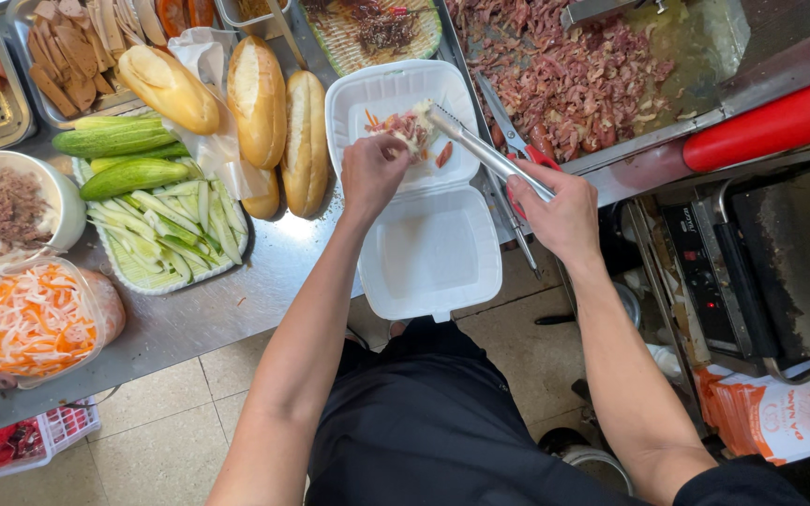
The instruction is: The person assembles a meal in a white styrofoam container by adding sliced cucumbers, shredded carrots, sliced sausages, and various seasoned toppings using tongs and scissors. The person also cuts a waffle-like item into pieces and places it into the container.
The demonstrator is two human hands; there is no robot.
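An open white foam clamshell box (428, 253) lies on the steel counter's front edge. Its far half holds a small heap of chopped meat and white food (403, 126). My left hand (372, 173) rests its fingertips on that food. My right hand (560, 214) grips metal tongs (480, 148), whose tips reach into the same heap. Red-handled scissors (516, 141) lie under the tongs, beside the box.
A griddle (574, 75) with chopped pink meat is at the back right, with a red squeeze bottle (771, 126) on its edge. Bread rolls (257, 98), cucumbers (114, 136), sliced cucumber tray (166, 234), shredded carrot tub (35, 319) and a meat bowl (7, 206) fill the left counter.
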